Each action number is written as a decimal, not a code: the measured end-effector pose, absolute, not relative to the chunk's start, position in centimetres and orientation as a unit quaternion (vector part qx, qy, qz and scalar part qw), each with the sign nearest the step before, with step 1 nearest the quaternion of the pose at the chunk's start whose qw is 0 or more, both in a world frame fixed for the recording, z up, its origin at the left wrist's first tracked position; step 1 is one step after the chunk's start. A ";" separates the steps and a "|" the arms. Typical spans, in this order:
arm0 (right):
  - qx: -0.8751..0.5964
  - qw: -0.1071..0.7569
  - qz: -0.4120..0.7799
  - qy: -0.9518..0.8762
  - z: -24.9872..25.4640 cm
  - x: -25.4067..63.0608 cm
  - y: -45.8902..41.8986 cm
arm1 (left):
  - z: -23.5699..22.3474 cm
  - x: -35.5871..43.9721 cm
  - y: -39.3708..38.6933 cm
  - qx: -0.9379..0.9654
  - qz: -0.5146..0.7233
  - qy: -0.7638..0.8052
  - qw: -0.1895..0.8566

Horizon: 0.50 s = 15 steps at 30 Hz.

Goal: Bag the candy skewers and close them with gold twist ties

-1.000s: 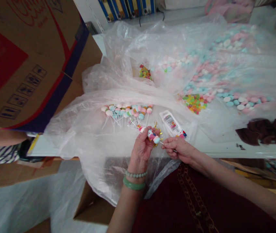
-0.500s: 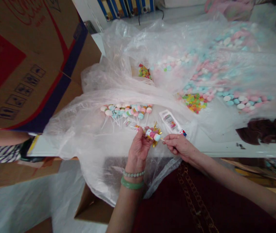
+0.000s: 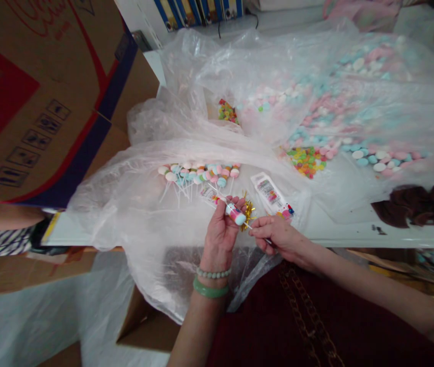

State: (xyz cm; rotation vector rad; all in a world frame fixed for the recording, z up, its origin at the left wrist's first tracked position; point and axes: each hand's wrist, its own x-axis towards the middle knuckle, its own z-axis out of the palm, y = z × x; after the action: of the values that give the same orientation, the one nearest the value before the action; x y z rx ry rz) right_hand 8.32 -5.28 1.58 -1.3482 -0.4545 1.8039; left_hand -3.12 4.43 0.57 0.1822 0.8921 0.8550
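My left hand (image 3: 222,227) is closed around a small clear printed wrapper with a marshmallow stick (image 3: 236,214) in it; the pale blue end points toward my right hand. The wrapper's printed end (image 3: 208,194) juts out past my left fingers. My right hand (image 3: 274,234) pinches the stick's thin white end, and a dark thin thing shows under its fingers. Gold twist ties (image 3: 248,211) lie by the left fingertips. Beyond the hands, several marshmallow sticks (image 3: 201,173) lie in a row. A stack of printed clear wrappers (image 3: 269,194) rests just past my right hand.
Clear plastic sheeting (image 3: 144,173) covers much of the white table (image 3: 339,232). Loose pastel marshmallows (image 3: 379,158) and gummy rings (image 3: 305,160) lie on the right. A big cardboard box (image 3: 98,92) stands left, dark brown cloth (image 3: 419,204) right. Blue binders (image 3: 201,12) stand behind.
The marshmallow stick sits deeper in the wrapper, turned with its blue end lower. My right hand has shifted slightly left and down, and my left hand slightly right.
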 end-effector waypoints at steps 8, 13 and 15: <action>-0.405 0.418 0.812 -0.037 0.7 10.1 -4.8 | 0.3 -3.8 4.4 0.121 0.375 0.394 0.831; -0.559 0.427 0.688 -0.180 0.5 8.5 -4.8 | -0.2 -3.2 3.9 0.155 0.375 0.399 0.822; -0.628 0.402 0.603 -0.283 0.4 8.0 -4.7 | -0.4 -3.0 3.7 0.156 0.366 0.408 0.822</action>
State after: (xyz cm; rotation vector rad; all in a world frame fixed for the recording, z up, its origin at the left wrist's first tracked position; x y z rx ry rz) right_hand 7.99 -4.75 0.44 -1.5883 -0.7145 1.5249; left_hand -2.96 3.73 -0.45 0.3322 0.8674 0.7794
